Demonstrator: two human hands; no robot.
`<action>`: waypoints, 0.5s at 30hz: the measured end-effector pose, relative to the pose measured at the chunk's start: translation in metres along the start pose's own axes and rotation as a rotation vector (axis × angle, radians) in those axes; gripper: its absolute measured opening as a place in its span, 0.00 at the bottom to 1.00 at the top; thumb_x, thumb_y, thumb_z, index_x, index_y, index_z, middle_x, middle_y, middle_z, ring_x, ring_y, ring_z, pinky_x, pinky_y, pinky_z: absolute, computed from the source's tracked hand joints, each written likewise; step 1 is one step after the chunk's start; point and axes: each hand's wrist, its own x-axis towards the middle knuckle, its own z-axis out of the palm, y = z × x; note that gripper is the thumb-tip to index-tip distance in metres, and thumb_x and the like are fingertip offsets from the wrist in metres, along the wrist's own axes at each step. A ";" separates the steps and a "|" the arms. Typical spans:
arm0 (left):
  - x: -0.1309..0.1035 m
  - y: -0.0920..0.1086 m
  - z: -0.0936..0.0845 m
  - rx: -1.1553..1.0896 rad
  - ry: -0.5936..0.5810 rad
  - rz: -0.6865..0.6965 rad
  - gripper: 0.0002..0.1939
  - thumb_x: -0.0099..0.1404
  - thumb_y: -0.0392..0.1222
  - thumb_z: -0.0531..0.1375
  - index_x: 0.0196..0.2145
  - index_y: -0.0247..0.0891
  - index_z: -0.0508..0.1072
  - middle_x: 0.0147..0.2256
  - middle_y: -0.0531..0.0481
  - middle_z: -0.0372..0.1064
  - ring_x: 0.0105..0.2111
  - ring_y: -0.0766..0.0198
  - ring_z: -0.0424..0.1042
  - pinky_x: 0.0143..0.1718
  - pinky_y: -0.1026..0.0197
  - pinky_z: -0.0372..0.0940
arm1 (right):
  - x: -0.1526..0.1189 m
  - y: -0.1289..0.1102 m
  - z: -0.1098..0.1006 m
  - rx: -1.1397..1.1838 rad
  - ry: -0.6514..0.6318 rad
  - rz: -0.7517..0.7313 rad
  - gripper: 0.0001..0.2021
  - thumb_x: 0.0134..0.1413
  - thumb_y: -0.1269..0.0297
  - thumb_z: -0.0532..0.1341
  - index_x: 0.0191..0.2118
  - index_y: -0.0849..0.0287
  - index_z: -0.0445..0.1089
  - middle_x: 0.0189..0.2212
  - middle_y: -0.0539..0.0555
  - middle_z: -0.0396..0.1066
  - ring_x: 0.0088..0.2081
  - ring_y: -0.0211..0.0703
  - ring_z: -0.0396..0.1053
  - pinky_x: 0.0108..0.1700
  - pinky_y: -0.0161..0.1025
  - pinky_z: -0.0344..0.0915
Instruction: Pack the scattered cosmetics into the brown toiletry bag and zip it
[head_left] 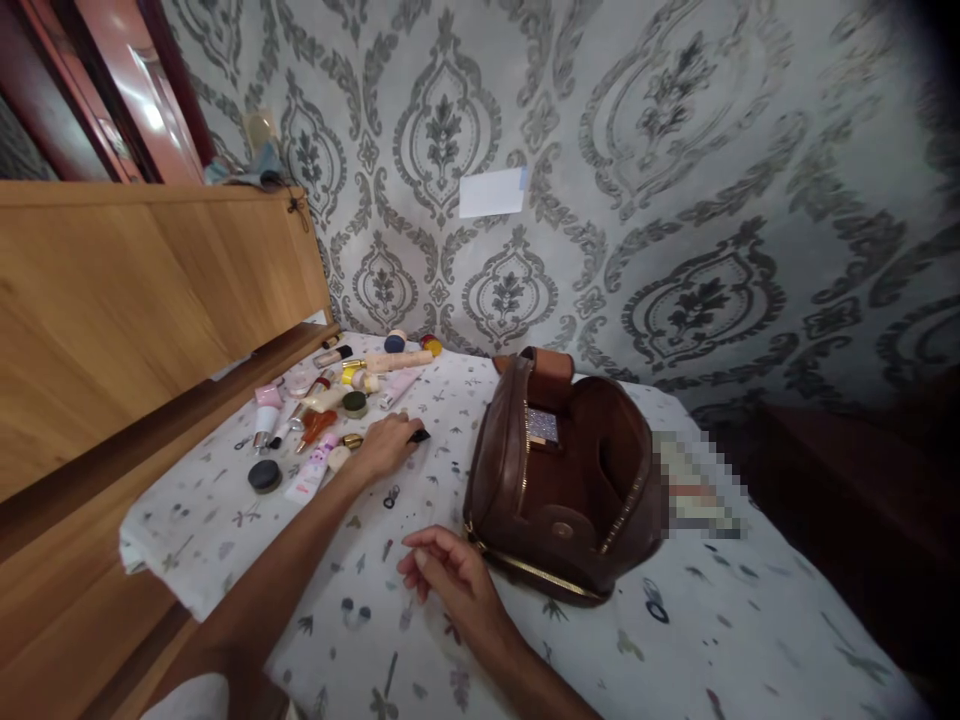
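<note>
My left hand [388,446] is closed on a small black item [419,436] at the right side of the cosmetics. Its fingers are bent over the item, which pokes out to the right. Lower down, my right hand [450,575] holds nothing, its fingers apart, just left of the brown bag's front corner. The brown leather bag [491,470] stands unzipped with its mouth open. Inside it lies a small glittery item [543,427]. Tubes and jars lie left of my left hand, among them a dark green-lidded jar [355,404], a pink-and-white tube [313,467] and a black round container [264,476].
A patterned white cloth [360,600] covers the surface. A wooden board [150,310] rises at the left, and a patterned wall [570,240] stands behind. Several more cosmetics, including a long peach tube [397,360], lie near the wall. A blurred-out item [697,490] sits right of the bag.
</note>
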 end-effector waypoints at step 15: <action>0.002 -0.005 -0.003 -0.011 0.090 -0.065 0.13 0.72 0.43 0.52 0.48 0.39 0.72 0.47 0.43 0.72 0.49 0.53 0.71 0.46 0.56 0.66 | 0.002 -0.004 0.001 -0.054 -0.001 0.014 0.28 0.43 0.37 0.68 0.38 0.61 0.74 0.29 0.55 0.76 0.29 0.38 0.70 0.30 0.34 0.64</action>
